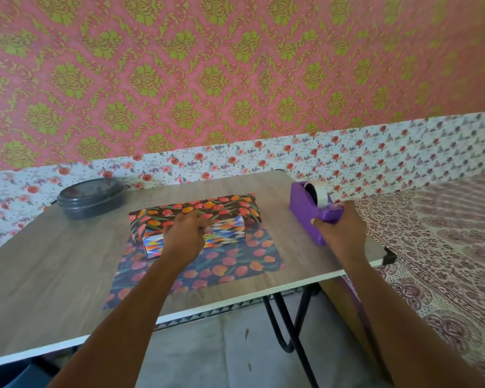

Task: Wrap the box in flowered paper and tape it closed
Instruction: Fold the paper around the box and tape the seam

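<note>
**One hand on the box, one hand on the tape**

The box (230,228) is small and long, with bright triangles in blue, orange and white. It lies in the middle of the counter (53,275), on top of the flowered paper (230,266). The paper is dark with red and orange tulips. Its far side is folded up and over the top of the box. Its near side lies flat on the counter. The front and both ends of the box show bare.

The left hand (185,233) lies on top of the box, over the edge of the folded paper. Its grip is flat: the fingers stretch forward and press down and hold nothing.

The right hand (340,231) wraps round the near end of the purple tape dispenser (308,208). Its grip is closed tight on it. A white roll of tape (319,193) sits in the dispenser.

The dispenser stands near the right edge of the counter, close to the corner. A bed (445,247) with a patterned sheet is just past that edge. The flat side of the paper reaches near the front edge of the counter. Left of the paper there is a wide bare patch of wood. A dark round tub (91,197) with a lid sits at the far left, well apart from the box.
</note>
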A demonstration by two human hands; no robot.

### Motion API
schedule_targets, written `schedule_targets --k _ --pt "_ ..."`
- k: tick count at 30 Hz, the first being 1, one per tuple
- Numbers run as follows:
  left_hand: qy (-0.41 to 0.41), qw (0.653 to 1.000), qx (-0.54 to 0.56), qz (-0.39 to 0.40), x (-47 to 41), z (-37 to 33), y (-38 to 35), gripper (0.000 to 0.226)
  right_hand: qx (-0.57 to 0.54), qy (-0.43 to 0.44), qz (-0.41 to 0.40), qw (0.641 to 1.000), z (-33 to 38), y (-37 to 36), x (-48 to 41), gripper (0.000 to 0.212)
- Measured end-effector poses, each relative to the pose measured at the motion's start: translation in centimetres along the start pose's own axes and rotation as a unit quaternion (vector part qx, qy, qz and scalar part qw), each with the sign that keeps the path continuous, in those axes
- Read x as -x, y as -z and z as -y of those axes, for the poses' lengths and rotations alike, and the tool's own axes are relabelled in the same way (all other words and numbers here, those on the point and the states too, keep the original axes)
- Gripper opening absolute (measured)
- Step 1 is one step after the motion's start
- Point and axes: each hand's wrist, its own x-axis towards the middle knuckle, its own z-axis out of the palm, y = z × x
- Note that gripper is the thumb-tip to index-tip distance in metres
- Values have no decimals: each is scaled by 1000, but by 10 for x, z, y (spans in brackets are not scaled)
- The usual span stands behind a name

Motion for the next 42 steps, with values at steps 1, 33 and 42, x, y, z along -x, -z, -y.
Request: schedule_targets --k 1,33,42 --pt "2 1000 1 1 0 0 0 23 2 9 4 1000 0 -3 2 52" --pt "23 999 37 -4 -1 1 -3 24 -97 -95 64 989 34 -13 -26 31" --pt "29 999 44 2 0 0 -2 26 -98 -88 -31 991 34 -13 -5 51"
